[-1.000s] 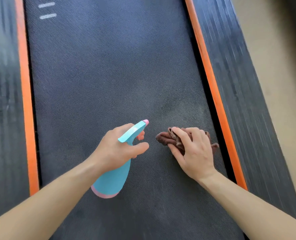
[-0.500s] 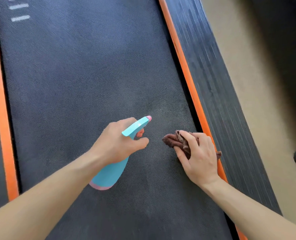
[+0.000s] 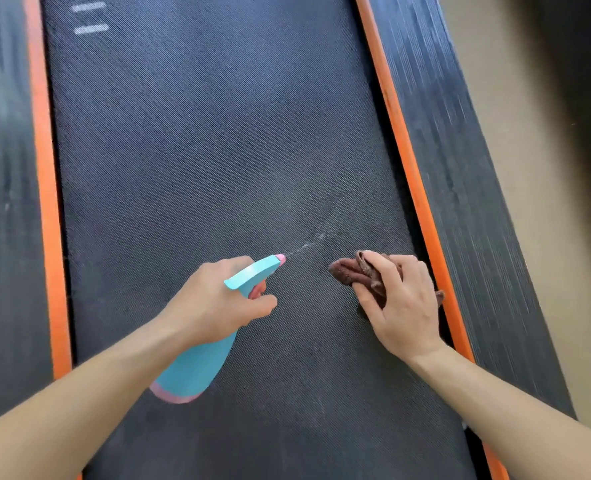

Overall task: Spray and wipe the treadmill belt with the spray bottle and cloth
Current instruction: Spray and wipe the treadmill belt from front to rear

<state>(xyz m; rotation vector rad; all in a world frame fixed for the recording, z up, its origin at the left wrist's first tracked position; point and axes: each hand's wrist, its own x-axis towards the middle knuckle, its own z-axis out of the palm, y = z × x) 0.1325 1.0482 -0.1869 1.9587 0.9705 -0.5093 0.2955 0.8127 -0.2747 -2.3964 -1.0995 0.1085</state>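
While mist (image 3: pixel 304 245) leaves the nozzle, the following applies.

Treadmill belt (image 3: pixel 217 150): firm, finely textured, likely high-friction. It fills the centre of the view between orange side strips (image 3: pixel 415 174).
Spray bottle (image 3: pixel 197 368): rigid plastic, probably light. Take hold at the neck below the trigger. It is tilted, base at 7 o'clock and nozzle at 2 o'clock, above the belt.
Left hand (image 3: pixel 214 303): fingers curled round the bottle neck, thumb wrapped in front.
Right hand (image 3: pixel 401 306): palm down, fingers fairly straight, pressing on top of the cloth.
Cloth (image 3: pixel 347 271): soft, limp, bunched. It lies on the belt at 3 o'clock from the nozzle, near the right strip.
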